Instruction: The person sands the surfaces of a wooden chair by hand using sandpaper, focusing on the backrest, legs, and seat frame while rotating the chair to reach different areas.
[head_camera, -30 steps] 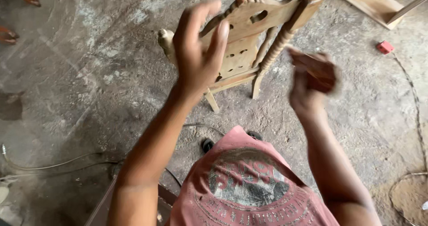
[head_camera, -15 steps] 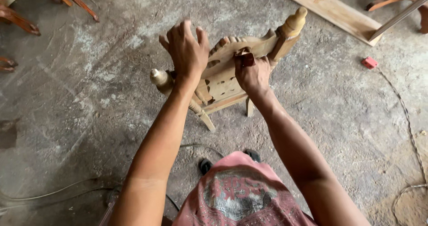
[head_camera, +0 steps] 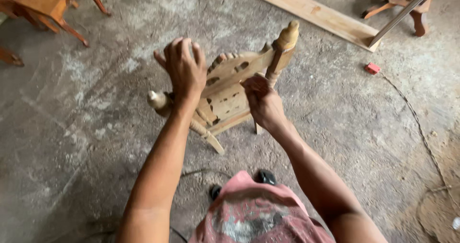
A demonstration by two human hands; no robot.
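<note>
Hands (head_camera: 184, 73) (head_camera: 262, 101) on carved chair back (head_camera: 230, 87).

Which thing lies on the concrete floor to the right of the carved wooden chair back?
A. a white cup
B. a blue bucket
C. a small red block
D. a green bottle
C: a small red block lies on the floor, to the right of the chair back, below the end of the long wooden plank; no bucket, bottle or cup is in view.
</note>
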